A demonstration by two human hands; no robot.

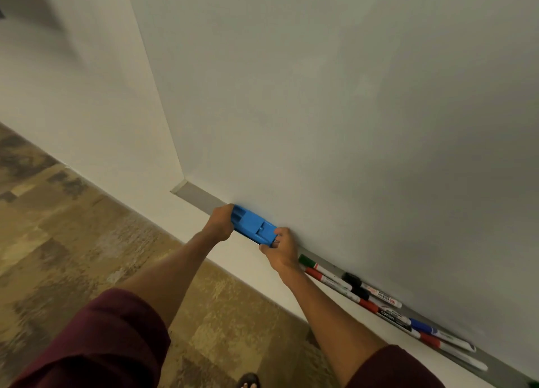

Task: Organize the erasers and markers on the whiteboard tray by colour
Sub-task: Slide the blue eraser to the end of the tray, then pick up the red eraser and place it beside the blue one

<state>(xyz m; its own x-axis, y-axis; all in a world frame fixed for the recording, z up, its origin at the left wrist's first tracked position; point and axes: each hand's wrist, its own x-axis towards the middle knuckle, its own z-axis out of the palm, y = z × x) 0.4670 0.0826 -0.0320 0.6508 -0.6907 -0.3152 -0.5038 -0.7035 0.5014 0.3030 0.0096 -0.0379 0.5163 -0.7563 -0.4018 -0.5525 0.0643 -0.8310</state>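
Observation:
A blue plastic eraser (253,222) lies on the grey whiteboard tray (196,195) near its left end. My left hand (219,222) grips the eraser's left end and my right hand (279,249) grips its right end. To the right along the tray lie several markers: a green-capped one (309,263), a red-capped one (316,274), black-capped ones (353,279), a blue-capped one (423,327) and another red-capped one (431,339). They overlap in a loose row.
The whiteboard (350,110) rises above the tray, with a white wall (87,110) to its left. Below is mottled brown flooring (87,241). A foot in a sandal (248,382) shows at the bottom. Something green (534,384) peeks in at the tray's far right.

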